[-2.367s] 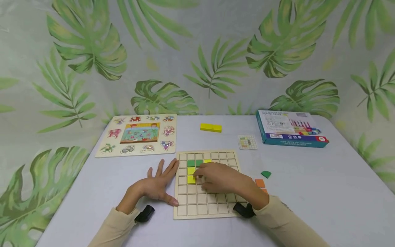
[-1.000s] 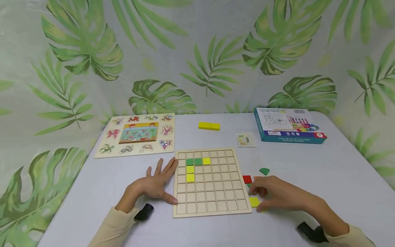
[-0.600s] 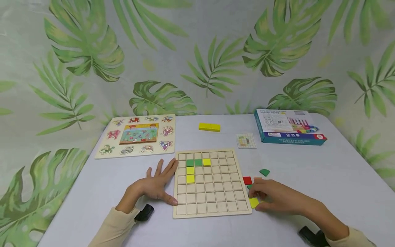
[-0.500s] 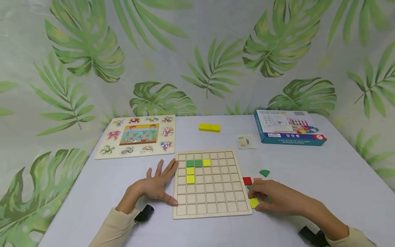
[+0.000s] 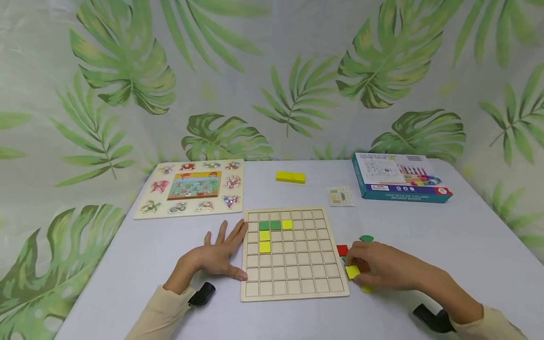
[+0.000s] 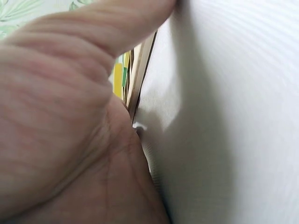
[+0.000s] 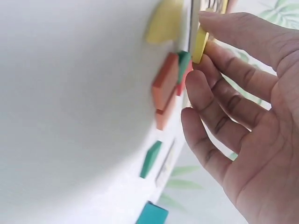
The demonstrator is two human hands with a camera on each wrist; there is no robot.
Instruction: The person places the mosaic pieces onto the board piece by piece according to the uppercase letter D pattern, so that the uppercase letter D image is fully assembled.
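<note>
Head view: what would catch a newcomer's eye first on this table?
Probably the wooden grid board at the centre, with green and yellow tiles in its upper left squares. The left hand lies flat at its left edge, while the right hand pinches a yellow tile just right of the board.

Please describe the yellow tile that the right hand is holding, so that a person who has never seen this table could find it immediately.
Start at the wooden grid board in the middle of the table and go just past its right edge. There the right hand pinches a yellow square tile, lifted off the table, unlike the red tile lying flat behind it.
</note>
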